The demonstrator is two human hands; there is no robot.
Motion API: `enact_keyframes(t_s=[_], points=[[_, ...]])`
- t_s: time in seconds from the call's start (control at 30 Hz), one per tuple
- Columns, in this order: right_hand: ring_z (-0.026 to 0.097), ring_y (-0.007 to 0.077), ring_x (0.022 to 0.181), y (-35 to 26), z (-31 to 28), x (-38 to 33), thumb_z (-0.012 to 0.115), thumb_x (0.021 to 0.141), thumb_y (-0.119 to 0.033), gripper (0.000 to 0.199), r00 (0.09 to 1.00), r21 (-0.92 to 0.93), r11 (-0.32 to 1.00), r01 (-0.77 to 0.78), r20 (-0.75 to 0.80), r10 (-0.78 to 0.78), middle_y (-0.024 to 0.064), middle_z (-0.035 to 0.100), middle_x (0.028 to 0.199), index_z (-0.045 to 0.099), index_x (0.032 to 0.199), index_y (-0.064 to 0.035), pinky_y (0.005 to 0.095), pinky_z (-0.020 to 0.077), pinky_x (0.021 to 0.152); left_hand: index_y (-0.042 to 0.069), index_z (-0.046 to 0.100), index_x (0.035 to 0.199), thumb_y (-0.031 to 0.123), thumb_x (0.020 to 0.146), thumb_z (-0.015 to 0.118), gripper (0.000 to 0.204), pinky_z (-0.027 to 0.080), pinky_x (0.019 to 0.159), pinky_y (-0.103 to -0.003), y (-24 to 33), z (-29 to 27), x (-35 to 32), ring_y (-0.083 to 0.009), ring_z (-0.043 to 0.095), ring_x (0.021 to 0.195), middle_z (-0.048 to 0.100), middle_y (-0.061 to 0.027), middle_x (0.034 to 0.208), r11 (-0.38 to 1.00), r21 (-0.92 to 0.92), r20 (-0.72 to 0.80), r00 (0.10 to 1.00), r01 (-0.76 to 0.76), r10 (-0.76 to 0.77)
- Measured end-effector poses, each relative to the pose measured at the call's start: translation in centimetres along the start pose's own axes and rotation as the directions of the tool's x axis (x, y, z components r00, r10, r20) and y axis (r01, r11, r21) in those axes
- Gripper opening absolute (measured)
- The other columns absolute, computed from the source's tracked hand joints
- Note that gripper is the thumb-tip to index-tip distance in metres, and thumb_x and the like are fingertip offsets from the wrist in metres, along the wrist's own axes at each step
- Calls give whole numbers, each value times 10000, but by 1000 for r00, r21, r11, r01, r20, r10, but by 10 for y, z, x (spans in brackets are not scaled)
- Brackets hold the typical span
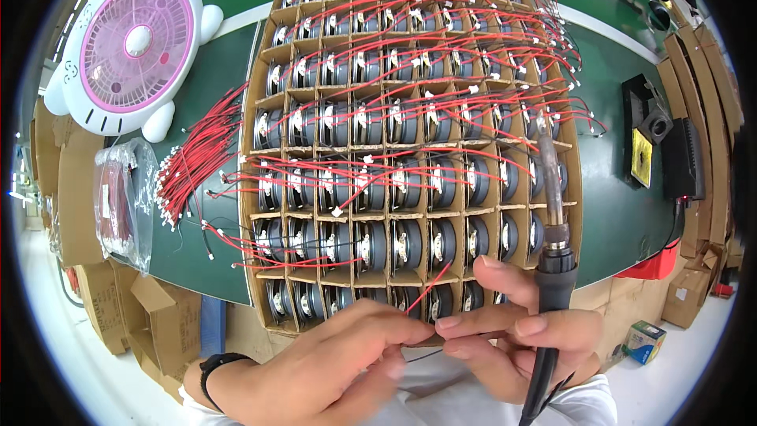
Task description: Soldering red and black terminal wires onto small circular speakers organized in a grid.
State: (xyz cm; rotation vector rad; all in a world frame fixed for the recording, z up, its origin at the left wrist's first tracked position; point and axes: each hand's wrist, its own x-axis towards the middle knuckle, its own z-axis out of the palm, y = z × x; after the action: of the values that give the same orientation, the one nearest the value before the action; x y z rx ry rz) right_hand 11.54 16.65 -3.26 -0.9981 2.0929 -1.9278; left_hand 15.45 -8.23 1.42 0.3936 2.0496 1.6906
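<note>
My right hand (520, 331) holds a soldering iron (557, 268) by its dark handle, the metal barrel pointing away from me over the box. Its thumb and fingertips also come together close to my left hand (339, 359), whose fingers are pinched around a thin wire pair. The red wire (430, 287) rises from between the hands, and a short black wire (426, 355) shows below them. Under and beyond my hands stands a divided cardboard box (415, 276) with round black speakers (371, 246) on edge in its cells. Red and black leads with white plugs lie across the farther rows.
Left of the box, a bundle of red wires (201, 154) and a clear bag of wires (124, 205) lie on the green table (206, 268). A pink-and-white fan (138, 41) stands behind them. At the right are a soldering-iron stand with yellow sponge (642, 156) and a black device (683, 159).
</note>
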Motion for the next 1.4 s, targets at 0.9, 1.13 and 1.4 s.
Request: enact_keyframes(t_s=[0.9,1.13,1.4], points=[[569,207,601,18,0,-39,711,909,-277,484,853,-251,942,225,-416,-315,139,579,859,491,1187,53,339,487,546,18,754,912,-65,729,801,207,447,580,-285,-15,-17,38,-167,580,657,626,-84,867,787,616,-368,896,36,247],[712,398,852,-1,-13,-25,773,866,-157,333,989,-130,990,53,-127,-70,227,642,902,568,1049,31,471,608,775,4,700,916,-79,760,749,183,414,535,-235,-22,-23,46,-107,524,608,669,-118,960,777,628,-329,891,-41,312],[696,447,1027,-8,-5,-20,744,904,-182,328,983,-7,994,-111,-150,109,245,646,995,582,970,97,493,594,888,9,681,910,-85,763,752,188,341,496,-193,-21,-26,51,-14,378,541,682,-117,994,838,544,-349,916,26,198]])
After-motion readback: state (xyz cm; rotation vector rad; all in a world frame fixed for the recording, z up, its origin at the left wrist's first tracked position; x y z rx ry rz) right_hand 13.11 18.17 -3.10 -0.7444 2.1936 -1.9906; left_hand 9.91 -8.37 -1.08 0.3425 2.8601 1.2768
